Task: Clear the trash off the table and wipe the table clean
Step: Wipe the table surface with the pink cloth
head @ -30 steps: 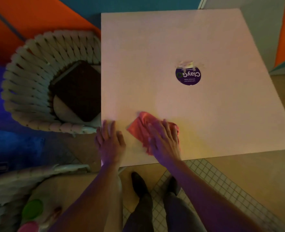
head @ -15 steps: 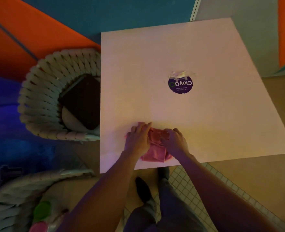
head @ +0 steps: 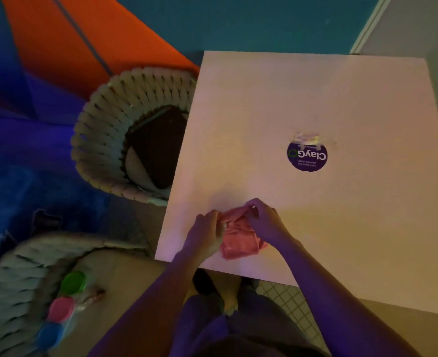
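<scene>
A pink cloth (head: 239, 237) lies bunched near the front edge of the white square table (head: 315, 99). My left hand (head: 208, 231) grips its left side with curled fingers. My right hand (head: 264, 220) pinches the cloth's upper edge. A round purple sticker (head: 307, 155) with a torn paper scrap (head: 306, 138) at its far side sits in the middle right of the tabletop.
A woven chair (head: 102, 140) with a dark cushion stands against the table's left side. A second woven seat (head: 19, 279) at lower left holds green (head: 73, 282), pink (head: 60, 309) and blue (head: 50, 334) tubs. My legs stand at the table's front edge.
A second ago my right hand pressed flat on the cloth and my left hand lay flat on the table. Both hands have since closed on the cloth and bunched it up.
</scene>
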Available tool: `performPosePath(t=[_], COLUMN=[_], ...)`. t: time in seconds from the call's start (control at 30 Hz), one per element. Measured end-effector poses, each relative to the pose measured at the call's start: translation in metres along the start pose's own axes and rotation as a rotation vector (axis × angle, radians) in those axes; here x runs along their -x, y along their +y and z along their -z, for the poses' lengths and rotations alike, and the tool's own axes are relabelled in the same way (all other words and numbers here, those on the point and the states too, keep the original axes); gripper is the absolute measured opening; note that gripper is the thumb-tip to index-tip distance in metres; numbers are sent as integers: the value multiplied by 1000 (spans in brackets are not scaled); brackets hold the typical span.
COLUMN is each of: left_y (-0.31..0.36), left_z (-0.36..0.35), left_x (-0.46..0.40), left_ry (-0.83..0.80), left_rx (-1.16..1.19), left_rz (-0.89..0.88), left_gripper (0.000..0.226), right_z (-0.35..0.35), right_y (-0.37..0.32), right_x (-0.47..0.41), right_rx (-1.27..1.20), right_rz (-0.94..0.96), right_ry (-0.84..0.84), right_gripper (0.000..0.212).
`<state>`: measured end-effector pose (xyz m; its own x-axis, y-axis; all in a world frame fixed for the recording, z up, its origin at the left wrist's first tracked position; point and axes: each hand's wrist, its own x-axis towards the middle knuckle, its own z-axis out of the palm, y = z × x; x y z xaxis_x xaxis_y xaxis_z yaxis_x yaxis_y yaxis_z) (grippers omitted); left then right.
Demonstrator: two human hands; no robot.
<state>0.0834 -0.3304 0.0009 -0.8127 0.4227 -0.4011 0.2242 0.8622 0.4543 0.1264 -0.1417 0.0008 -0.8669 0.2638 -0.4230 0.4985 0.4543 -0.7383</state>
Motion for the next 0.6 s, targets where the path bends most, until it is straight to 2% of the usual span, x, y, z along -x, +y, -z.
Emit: performPosePath(t=[0.27, 0.4, 0.6], left_y=[-30, -51, -107], left_z=[47, 80, 122], left_x=[-6, -15, -39], left_ry=[211, 329, 435], left_rx=[345, 517, 660], left_rz=[139, 145, 166], left_gripper=[20, 25, 26], right_z=[-11, -23, -48], right_y=[-71, -110, -167], right_x=[-45, -65, -93], right_rx=[-78, -218, -426], right_rz=[97, 115, 26], right_ry=[-111, -143, -332], right_gripper=[21, 22, 32])
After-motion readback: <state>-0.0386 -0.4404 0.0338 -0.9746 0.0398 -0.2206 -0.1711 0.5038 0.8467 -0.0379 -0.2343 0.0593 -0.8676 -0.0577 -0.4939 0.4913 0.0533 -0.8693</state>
